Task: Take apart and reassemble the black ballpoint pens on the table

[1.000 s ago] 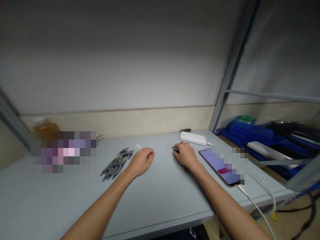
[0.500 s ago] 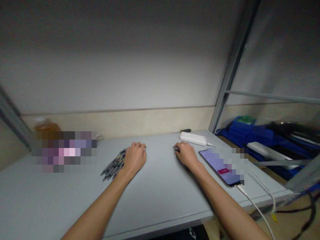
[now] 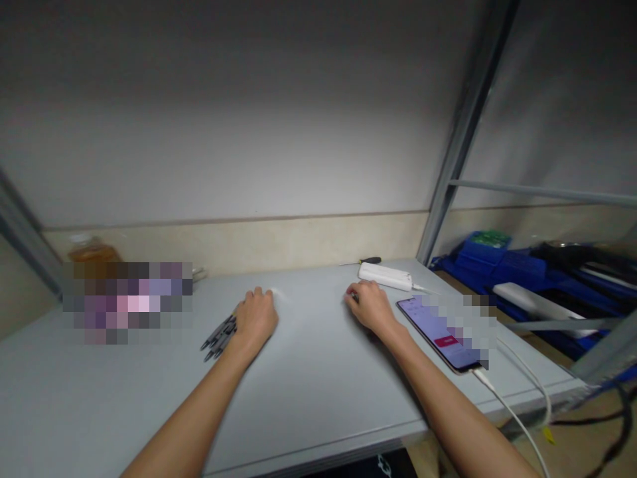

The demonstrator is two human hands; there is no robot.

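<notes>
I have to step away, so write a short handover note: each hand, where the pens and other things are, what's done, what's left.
Left hand: palm down over the pile of grey pens, covering its far end; grip unclear.
Right hand: closed on a small dark item, likely one pen, resting on the grey table.
Phone lies right of that hand, cable plugged in; white power bank behind.
Done: apparently one pen taken out.
Left: the pile itself.

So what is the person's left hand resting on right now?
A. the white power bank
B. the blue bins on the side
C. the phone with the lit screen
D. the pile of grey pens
D: the left hand lies over the pile of grey pens, whose ends stick out from under it, while the phone sits beside the right hand.
</notes>
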